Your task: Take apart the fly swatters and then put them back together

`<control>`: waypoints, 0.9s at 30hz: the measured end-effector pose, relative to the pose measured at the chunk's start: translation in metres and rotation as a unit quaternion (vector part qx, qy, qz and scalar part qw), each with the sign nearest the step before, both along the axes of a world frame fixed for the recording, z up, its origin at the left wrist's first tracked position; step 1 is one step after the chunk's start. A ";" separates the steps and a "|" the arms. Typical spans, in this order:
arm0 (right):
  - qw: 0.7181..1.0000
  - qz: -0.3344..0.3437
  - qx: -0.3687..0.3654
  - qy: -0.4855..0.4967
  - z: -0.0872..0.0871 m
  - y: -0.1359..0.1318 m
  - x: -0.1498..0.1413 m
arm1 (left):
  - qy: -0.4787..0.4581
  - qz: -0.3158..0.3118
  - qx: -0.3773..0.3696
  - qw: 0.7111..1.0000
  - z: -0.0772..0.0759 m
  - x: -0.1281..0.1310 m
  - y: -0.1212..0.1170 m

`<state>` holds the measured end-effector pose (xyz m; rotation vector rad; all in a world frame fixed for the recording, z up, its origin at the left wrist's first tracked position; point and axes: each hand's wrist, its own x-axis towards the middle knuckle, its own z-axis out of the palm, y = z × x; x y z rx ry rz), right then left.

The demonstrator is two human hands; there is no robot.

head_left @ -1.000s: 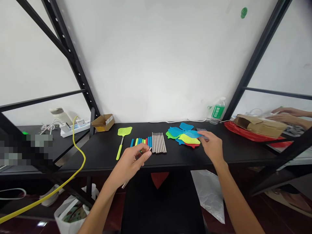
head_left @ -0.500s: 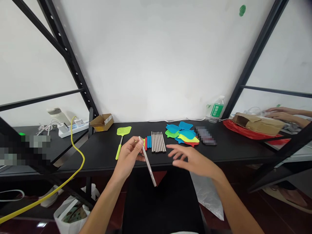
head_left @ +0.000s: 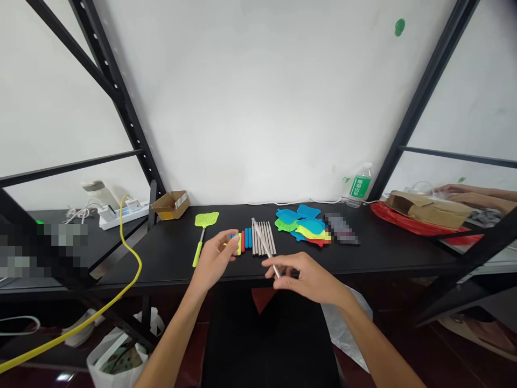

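A slim silver metal tube point(head_left: 264, 242) slants up and away from my right hand point(head_left: 309, 275), whose thumb and fingers are closed around its near end. Its far end passes over a row of similar metal tubes point(head_left: 270, 237) lying side by side. My left hand point(head_left: 216, 258) holds nothing I can see; its fingers are curved and a little apart, close to the coloured handle grips. Those grips, red point(head_left: 243, 241), blue point(head_left: 247, 237) and yellow, lie left of the tubes and are partly covered by that hand. A yellow-green fly swatter point(head_left: 206, 219) with its handle attached lies further left.
Loose swatter heads point(head_left: 311, 225) in blue, green, yellow and red are piled right of the tubes. Behind stand an open cardboard box point(head_left: 169, 206) and a water bottle point(head_left: 360, 186). A yellow cable point(head_left: 136, 269) hangs at left; black shelf posts point(head_left: 428, 97) flank the table.
The metal tube has passed from my left hand to my right, and its far end now points over the tube row. My right hand has closed; my left has let go.
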<state>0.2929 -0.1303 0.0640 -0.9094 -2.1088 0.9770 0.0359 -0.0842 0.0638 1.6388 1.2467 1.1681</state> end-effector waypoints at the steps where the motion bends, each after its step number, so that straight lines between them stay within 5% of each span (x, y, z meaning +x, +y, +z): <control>1: 0.999 -0.041 0.016 -0.009 -0.005 0.008 0.005 | 0.058 0.039 0.026 0.997 -0.002 -0.009 0.005; 5: 0.978 -0.163 0.088 -0.095 -0.036 0.041 0.024 | 0.274 0.150 0.049 0.949 -0.011 -0.049 0.024; 9: 0.961 -0.199 0.121 -0.151 -0.059 0.060 0.033 | 0.387 0.206 -0.010 0.899 -0.023 -0.074 0.036; 17: 0.939 -0.219 0.136 -0.226 -0.068 0.061 0.022 | 0.459 0.213 -0.063 0.860 -0.044 -0.087 0.047; 27: 0.934 -0.237 0.162 -0.214 -0.076 0.064 0.018 | 0.493 0.206 -0.096 0.840 -0.050 -0.089 0.052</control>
